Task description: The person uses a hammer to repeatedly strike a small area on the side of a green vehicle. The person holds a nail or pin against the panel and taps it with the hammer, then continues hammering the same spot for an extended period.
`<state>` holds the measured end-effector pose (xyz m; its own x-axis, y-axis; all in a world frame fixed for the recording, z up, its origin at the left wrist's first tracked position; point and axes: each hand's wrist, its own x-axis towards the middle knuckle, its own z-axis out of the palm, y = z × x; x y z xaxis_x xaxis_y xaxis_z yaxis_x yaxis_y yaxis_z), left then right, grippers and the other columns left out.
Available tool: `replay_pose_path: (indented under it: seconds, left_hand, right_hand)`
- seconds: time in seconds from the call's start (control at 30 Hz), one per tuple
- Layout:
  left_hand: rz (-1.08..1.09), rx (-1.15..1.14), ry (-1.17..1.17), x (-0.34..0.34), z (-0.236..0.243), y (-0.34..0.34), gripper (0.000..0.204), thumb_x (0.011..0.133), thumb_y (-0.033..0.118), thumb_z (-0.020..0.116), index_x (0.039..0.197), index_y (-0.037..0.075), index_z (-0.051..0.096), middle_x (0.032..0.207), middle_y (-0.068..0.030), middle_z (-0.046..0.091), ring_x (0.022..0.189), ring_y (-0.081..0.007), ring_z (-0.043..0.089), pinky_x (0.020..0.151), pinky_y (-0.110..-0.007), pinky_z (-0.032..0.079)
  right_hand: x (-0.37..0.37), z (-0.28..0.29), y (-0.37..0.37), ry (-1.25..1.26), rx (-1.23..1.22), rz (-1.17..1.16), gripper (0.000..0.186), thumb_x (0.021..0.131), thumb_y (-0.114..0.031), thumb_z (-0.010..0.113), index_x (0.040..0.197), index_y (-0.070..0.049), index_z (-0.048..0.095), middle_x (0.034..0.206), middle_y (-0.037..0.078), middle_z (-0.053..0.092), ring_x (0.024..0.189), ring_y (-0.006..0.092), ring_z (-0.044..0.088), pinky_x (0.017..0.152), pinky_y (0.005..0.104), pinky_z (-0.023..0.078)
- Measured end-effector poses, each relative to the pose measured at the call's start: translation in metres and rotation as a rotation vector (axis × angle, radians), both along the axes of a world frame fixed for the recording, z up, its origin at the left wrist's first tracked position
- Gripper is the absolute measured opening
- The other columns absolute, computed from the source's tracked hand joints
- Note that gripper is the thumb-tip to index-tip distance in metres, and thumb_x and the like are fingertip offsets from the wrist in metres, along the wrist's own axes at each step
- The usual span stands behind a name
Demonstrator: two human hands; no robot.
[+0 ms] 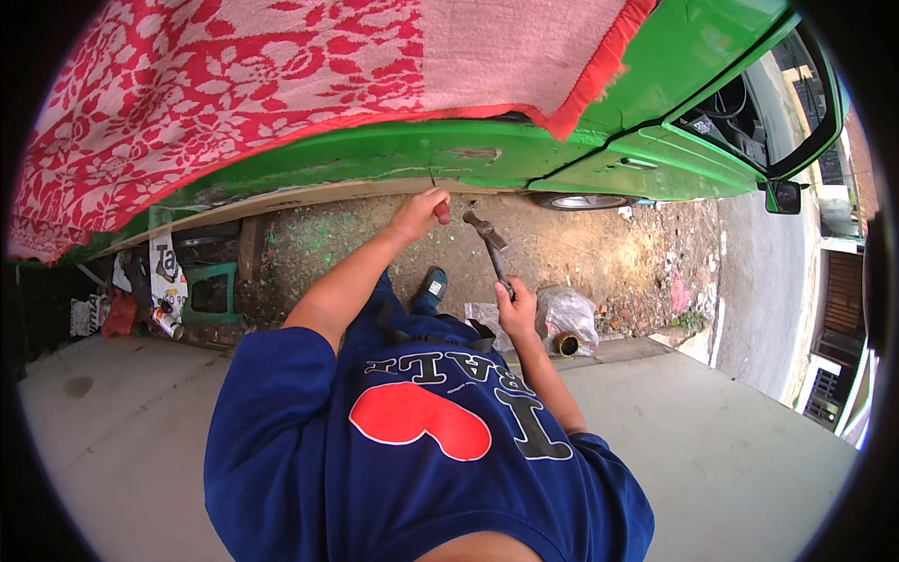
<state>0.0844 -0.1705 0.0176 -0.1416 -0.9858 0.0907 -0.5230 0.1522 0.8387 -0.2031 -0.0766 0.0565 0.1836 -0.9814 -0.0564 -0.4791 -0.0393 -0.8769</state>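
My right hand [518,310] is closed round the dark handle of a hammer [487,234]. The hammer's metal head is raised and stands apart from my left hand [420,215]. That left hand is a fist at the lower edge of the green vehicle's side panel [375,150]. From its top a thin dark metal rod [432,175] pokes toward the panel; most of the tool is hidden by my fingers, so its exact kind cannot be told. Near the rod the panel shows a scraped, rusty patch [476,153] and chipped paint.
A red and pink floral blanket [234,103] hangs over the vehicle. Green paint flakes lie on the rough ground [318,225]. At left are a green plastic stool [213,292] and a spray can [169,321]. A plastic bag [567,309] and open tin [566,345] lie right of my legs.
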Motion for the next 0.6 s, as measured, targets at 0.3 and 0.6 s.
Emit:
replay_pose_path:
  seconds: [0.3,0.6]
  left_hand:
    - [-0.038,0.036,-0.010,0.005,0.002,-0.010,0.027,0.074,-0.009,0.061,0.095,0.005,0.052,0.094,-0.0127,0.061,0.089,-0.0373,0.060,0.077,-0.040,0.048]
    - [0.059,-0.026,0.042,-0.003,-0.007,-0.016,0.026,0.075,-0.010,0.060,0.096,0.003,0.053,0.092,-0.0142,0.060,0.081,-0.0362,0.059,0.074,-0.039,0.048]
  right_hand:
    - [0.028,-0.002,-0.024,0.243,-0.124,0.077,0.023,0.090,-0.028,0.068,0.096,-0.007,0.065,0.061,0.016,0.058,0.055,0.0377,0.060,0.050,0.0425,0.045]
    - [0.023,0.011,-0.024,0.248,-0.106,0.112,0.022,0.089,-0.026,0.069,0.094,-0.006,0.064,0.064,0.017,0.059,0.059,0.0390,0.061,0.052,0.0428,0.045]
